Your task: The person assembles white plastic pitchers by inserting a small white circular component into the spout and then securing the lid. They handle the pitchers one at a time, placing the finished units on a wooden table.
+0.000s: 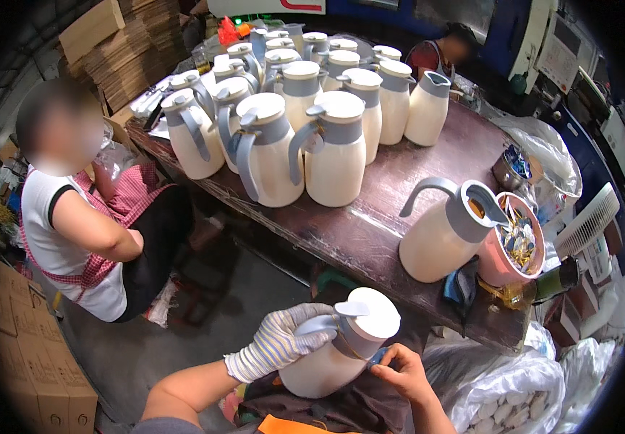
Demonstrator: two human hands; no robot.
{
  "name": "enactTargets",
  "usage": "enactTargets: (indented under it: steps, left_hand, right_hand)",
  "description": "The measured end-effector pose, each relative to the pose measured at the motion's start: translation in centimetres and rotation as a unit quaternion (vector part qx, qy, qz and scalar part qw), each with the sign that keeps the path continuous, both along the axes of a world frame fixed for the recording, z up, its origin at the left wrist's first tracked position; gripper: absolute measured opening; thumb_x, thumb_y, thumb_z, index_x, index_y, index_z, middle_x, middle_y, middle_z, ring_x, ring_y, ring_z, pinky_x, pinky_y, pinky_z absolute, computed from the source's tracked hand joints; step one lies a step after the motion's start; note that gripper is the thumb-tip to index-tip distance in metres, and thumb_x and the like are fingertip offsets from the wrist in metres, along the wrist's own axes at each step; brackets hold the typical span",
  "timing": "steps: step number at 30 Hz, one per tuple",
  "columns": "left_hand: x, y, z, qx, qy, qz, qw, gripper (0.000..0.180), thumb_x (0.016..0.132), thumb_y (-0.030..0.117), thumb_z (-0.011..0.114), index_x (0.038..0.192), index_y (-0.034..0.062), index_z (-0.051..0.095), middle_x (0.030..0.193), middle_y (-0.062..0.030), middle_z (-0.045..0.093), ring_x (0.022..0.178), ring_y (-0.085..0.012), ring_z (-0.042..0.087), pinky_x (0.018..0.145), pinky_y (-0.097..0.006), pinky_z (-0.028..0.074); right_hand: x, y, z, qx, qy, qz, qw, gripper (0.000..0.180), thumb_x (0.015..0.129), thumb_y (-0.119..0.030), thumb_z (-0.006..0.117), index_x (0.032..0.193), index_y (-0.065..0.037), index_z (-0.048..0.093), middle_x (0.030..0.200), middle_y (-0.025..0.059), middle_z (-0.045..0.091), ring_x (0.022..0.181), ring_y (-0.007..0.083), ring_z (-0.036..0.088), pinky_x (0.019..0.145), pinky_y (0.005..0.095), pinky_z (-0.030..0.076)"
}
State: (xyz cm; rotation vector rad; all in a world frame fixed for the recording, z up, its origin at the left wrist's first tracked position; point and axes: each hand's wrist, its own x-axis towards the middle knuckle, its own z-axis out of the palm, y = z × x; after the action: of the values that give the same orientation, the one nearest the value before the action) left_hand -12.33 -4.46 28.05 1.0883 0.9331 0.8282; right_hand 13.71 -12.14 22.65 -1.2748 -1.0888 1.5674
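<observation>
At a dark reddish-brown wooden bench (356, 231), we see a rounded cream jug with a grey collar (320, 380) held upright, tilted slightly, over the worker's lap. The left hand (282, 341), in a white glove with thin stripes, is wrapped around the jug's curved grey handle (316, 325); a flat white lid (379, 318) sits on top. We find the bare right hand (404, 372) just beside the jug's right flank, thumb and fingers pinching a small blue piece (377, 358), too small for us to identify.

On the bench, we count a crowd of lidded cream-and-grey jugs (334, 166) toward the far left side. Near the right end stands a cream jug with an open grey mouth (435, 246), just beside a pink round tub (493, 265) of small gold and white pieces. Behind that tub we spot a metal bowl (502, 173) holding blue pieces. To our left, a person in a white top and red checked apron (95, 246) sits by the bench; below right, a clear plastic bag (464, 376) contains pale rounded pieces.
</observation>
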Motion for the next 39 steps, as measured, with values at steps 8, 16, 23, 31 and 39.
enactTargets:
  steps: [8, 16, 23, 31, 39]
  left_hand:
    - [-1.3, 1.7, 2.6, 0.033, -0.088, 0.054, 0.994, 0.041, 0.082, 0.002, 0.073, 0.12, -0.0017, 0.06, 0.108, -0.0072, 0.067, 0.098, -0.011, 0.062, 0.09, -0.026, 0.051]
    - [0.1, 12.2, 4.2, 0.332, -0.049, 0.244, 0.91, 0.034, 0.085, 0.004, 0.069, 0.118, 0.0, 0.061, 0.101, -0.0055, 0.067, 0.092, -0.0109, 0.063, 0.083, -0.026, 0.052]
    - [-0.2, 19.9, -0.4, 0.396, -0.022, 0.328, 0.857, 0.032, 0.086, 0.009, 0.071, 0.116, 0.0029, 0.063, 0.098, -0.0028, 0.068, 0.087, -0.0098, 0.061, 0.077, -0.026, 0.051]
    - [-0.5, 18.5, -1.3, 0.448, 0.106, 0.357, 0.813, 0.035, 0.09, 0.009, 0.061, 0.123, -0.0009, 0.055, 0.109, -0.0096, 0.06, 0.098, -0.0208, 0.058, 0.087, -0.033, 0.047]
    - [5.0, 15.5, -5.0, 0.39, 0.369, -0.018, 0.844, 0.038, 0.086, 0.02, 0.061, 0.124, 0.0123, 0.057, 0.089, -0.0144, 0.068, 0.084, -0.0337, 0.065, 0.08, -0.042, 0.05]
  right_hand:
    - [-0.6, 0.7, 0.8, 0.058, 0.0, 0.004, 0.998, 0.02, 0.086, -0.008, 0.07, 0.102, -0.002, 0.06, 0.09, 0.001, 0.06, 0.086, 0.0084, 0.058, 0.078, 0.0234, 0.047]
    - [0.7, 0.5, 0.2, -0.013, 0.021, -0.077, 0.997, 0.018, 0.091, -0.007, 0.062, 0.107, -0.001, 0.059, 0.1, 0.0053, 0.064, 0.089, 0.0134, 0.064, 0.079, 0.0259, 0.052]
    - [2.5, 1.3, 1.8, 0.019, -0.043, -0.128, 0.991, 0.015, 0.092, -0.008, 0.061, 0.104, 0.002, 0.061, 0.093, 0.0049, 0.066, 0.086, 0.0117, 0.064, 0.077, 0.0246, 0.05]
    - [3.0, 4.1, 5.2, 0.198, -0.119, -0.204, 0.952, 0.015, 0.089, 0.001, 0.058, 0.104, 0.0, 0.06, 0.104, 0.0082, 0.061, 0.092, 0.0139, 0.062, 0.08, 0.0245, 0.049]
    - [2.8, 13.6, 14.0, 0.374, -0.486, -0.21, 0.761, 0.043, 0.084, -0.009, 0.067, 0.126, -0.006, 0.055, 0.129, 0.0145, 0.055, 0.086, 0.0225, 0.066, 0.074, 0.0337, 0.052]
